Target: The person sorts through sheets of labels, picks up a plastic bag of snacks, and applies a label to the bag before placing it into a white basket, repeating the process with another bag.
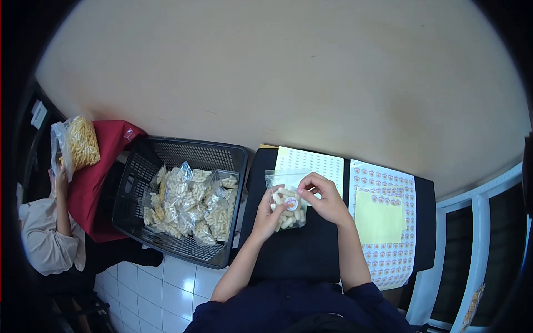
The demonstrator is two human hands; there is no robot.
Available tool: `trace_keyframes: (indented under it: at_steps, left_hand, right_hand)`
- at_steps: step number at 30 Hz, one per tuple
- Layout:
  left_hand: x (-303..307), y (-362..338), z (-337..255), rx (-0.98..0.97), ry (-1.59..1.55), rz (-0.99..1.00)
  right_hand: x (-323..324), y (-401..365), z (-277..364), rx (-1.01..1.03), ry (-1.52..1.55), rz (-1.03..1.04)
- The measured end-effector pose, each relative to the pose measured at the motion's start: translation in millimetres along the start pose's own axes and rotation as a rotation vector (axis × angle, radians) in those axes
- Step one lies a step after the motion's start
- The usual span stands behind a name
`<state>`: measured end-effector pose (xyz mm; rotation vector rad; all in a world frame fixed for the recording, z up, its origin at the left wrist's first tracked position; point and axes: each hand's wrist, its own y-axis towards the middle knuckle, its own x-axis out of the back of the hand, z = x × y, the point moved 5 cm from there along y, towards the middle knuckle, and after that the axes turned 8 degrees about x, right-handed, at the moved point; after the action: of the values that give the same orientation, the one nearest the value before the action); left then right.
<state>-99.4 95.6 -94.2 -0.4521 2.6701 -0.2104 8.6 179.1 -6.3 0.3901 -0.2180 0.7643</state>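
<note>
A clear plastic bag of pale puffed snack sticks [288, 222] lies in front of me over the black surface [277, 258]. My left hand [267, 215] grips its left side, the thumb on the front next to a round sticker [291, 204]. At the bag's upper right, my right hand [326, 201] has thumb and forefinger pinched together. Whatever those fingertips hold, if anything, is too small to make out. Just behind the bag is a pale yellow sheet with rows of small print [316, 161].
A black basket [191, 145] with several snack bags [191, 194] stands at left. On the right lies a sheet of round stickers [383, 269], a yellow paper [378, 222] over it. Far left, another person [50, 233] handles a snack bag [83, 143] by a red cloth [108, 161].
</note>
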Motion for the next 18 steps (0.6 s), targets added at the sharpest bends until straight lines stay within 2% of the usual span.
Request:
trace_keyframes:
  at_steps: [2,3,8,11,14,18]
  left_hand:
    - [-12,-18,-13,-0.081,0.123,0.066]
    - [-17,-26,-16,-0.054,0.132,0.076]
    - [-27,-50,-15,-0.137,0.253,0.072]
    - [-30,-64,-18,-0.183,0.257,0.073]
    - [-34,-75,-23,-0.14,0.421,0.087]
    - [-40,-86,-33,-0.238,0.508,0.065]
  right_hand:
    - [0,-6,19,0.019,-0.088,0.037]
    - [-1,-10,25,0.028,-0.104,0.058]
    - [-9,-35,57,0.027,-0.16,0.081]
    - [-12,-48,61,-0.001,-0.201,0.084]
    - [-15,-57,62,0.002,-0.258,0.068]
    - [-19,-67,64,0.015,-0.257,0.017]
